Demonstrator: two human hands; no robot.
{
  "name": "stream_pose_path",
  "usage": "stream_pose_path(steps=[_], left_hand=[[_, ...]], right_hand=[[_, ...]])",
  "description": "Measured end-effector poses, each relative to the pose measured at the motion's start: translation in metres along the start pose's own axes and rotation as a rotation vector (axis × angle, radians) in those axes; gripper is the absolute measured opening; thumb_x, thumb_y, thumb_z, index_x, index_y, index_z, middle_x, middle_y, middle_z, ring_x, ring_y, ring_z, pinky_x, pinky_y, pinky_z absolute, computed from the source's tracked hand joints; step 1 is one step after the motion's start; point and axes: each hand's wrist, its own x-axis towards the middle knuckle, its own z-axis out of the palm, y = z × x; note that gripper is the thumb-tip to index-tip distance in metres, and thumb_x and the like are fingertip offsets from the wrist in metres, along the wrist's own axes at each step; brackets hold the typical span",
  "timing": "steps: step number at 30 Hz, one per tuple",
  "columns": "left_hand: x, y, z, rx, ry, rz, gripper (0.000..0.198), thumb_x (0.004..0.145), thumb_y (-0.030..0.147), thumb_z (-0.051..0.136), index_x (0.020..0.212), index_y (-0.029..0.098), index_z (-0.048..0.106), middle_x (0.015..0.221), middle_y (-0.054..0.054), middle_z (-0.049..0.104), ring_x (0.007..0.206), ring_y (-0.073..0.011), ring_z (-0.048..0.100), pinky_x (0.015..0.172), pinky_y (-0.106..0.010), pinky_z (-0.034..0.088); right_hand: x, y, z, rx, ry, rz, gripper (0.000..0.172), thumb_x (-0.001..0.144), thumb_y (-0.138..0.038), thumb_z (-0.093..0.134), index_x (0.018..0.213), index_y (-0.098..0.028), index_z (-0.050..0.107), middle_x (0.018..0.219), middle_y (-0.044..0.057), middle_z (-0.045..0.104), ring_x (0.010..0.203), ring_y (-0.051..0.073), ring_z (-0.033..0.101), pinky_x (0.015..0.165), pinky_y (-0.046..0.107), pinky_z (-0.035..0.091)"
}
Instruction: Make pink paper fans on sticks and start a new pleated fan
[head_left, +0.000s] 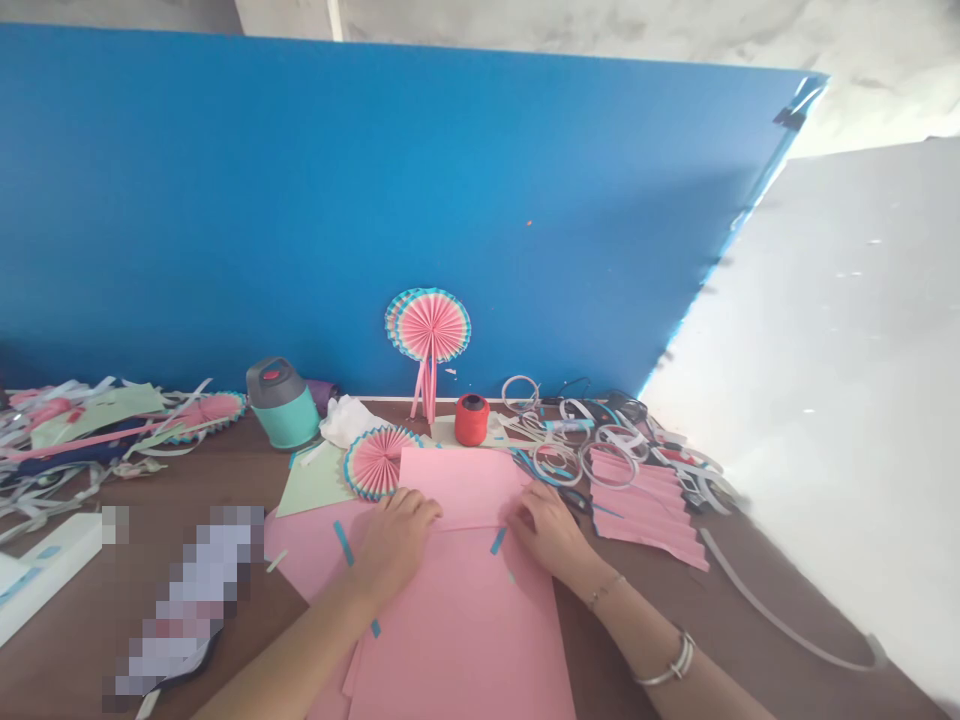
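Note:
A pink paper sheet [466, 485] lies over a larger stack of pink sheets [461, 620]. My left hand [394, 540] presses with bent fingers on its left edge. At the sheet's right edge, my right hand [553, 530] grips it between thumb and curled fingers. Small blue paper strips [498, 541] rest on the pink stack. Just behind my left hand lies a pleated pink paper fan [382, 462] with a blue rim, partly covered by the sheet. A pale green sheet [319, 478] sticks out beside it.
A second round fan [431, 325] leans on the blue partition [375, 180]. Before it stand a red thread spool [472, 421] and a teal-grey flask [285, 405]. Paper-strip coils [607, 455] and pleated pink paper [645, 510] lie right; paper scraps [52, 480] pile left.

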Motion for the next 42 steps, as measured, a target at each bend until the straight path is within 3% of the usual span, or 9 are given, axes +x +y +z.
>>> stream_pose_path(steps=[2,6,11,15,20,24,29,34,42], left_hand=[[-0.001,0.002,0.002,0.072,-0.005,0.101,0.041,0.083,0.003,0.04,0.109,0.027,0.06,0.097,-0.004,0.057,0.094,-0.0191,0.048,0.079,-0.032,0.034],[-0.001,0.006,0.004,0.185,-0.045,0.251,0.064,0.078,-0.002,0.043,0.128,0.038,0.047,0.109,-0.004,0.052,0.101,-0.0195,0.045,0.082,-0.033,0.033],[0.001,0.007,0.002,0.241,-0.048,0.285,0.064,0.081,0.002,0.043,0.132,0.04,0.041,0.107,-0.004,0.052,0.099,-0.0203,0.044,0.081,-0.033,0.033],[0.001,0.007,0.003,0.239,-0.054,0.3,0.059,0.084,0.003,0.042,0.131,0.039,0.042,0.104,-0.004,0.052,0.095,-0.0205,0.044,0.079,-0.033,0.033],[0.002,0.009,0.003,0.262,-0.067,0.293,0.047,0.086,0.007,0.043,0.124,0.034,0.051,0.101,-0.005,0.053,0.093,-0.0203,0.045,0.077,-0.032,0.032],[0.002,0.011,0.003,0.272,-0.061,0.294,0.049,0.086,0.008,0.044,0.126,0.035,0.048,0.102,-0.005,0.053,0.093,-0.0204,0.045,0.077,-0.032,0.031],[0.001,0.01,0.002,0.285,-0.084,0.247,0.042,0.085,0.006,0.045,0.117,0.032,0.055,0.102,-0.005,0.054,0.093,-0.0213,0.045,0.076,-0.033,0.031],[-0.002,0.008,-0.001,0.324,-0.122,0.183,0.029,0.085,0.006,0.045,0.104,0.021,0.061,0.098,-0.006,0.055,0.093,-0.0218,0.046,0.075,-0.034,0.034],[-0.026,0.02,0.028,0.484,-0.091,0.05,0.029,0.075,-0.002,0.047,0.093,0.012,0.065,0.09,-0.011,0.059,0.086,-0.0251,0.052,0.072,-0.037,0.04]], right_hand=[[-0.003,-0.006,-0.004,-0.068,0.018,-0.018,0.008,0.082,-0.014,0.051,0.082,-0.017,0.059,0.09,0.006,0.056,0.088,0.02,0.049,0.076,0.029,0.035],[-0.006,-0.021,-0.008,-0.251,-0.009,-0.136,0.028,0.083,-0.008,0.049,0.102,-0.025,0.061,0.099,0.005,0.056,0.091,0.019,0.047,0.076,0.031,0.029],[-0.005,-0.026,-0.001,-0.362,-0.115,-0.35,0.03,0.084,-0.009,0.052,0.108,-0.025,0.061,0.093,0.005,0.057,0.087,0.018,0.046,0.073,0.031,0.026],[-0.005,-0.027,0.0,-0.405,-0.132,-0.401,0.031,0.084,-0.011,0.053,0.112,-0.023,0.059,0.094,0.006,0.057,0.087,0.019,0.046,0.07,0.032,0.026],[-0.009,-0.039,0.001,-0.512,-0.112,-0.393,0.025,0.084,-0.012,0.054,0.108,-0.016,0.061,0.092,0.008,0.059,0.084,0.022,0.048,0.066,0.034,0.028],[-0.015,-0.046,0.006,-0.558,-0.114,-0.384,0.024,0.082,-0.008,0.054,0.104,-0.012,0.063,0.091,0.009,0.06,0.081,0.022,0.05,0.066,0.035,0.031],[-0.018,-0.051,0.008,-0.55,-0.177,-0.293,0.018,0.08,-0.004,0.053,0.089,-0.014,0.066,0.089,0.011,0.061,0.078,0.021,0.053,0.067,0.035,0.034],[-0.019,-0.06,0.002,-0.555,-0.243,-0.153,0.02,0.081,-0.002,0.052,0.088,-0.013,0.066,0.089,0.012,0.062,0.08,0.021,0.057,0.071,0.036,0.035],[-0.023,-0.063,-0.001,-0.552,-0.254,-0.039,0.02,0.082,-0.003,0.053,0.091,-0.015,0.065,0.089,0.01,0.062,0.083,0.021,0.057,0.067,0.034,0.036]])
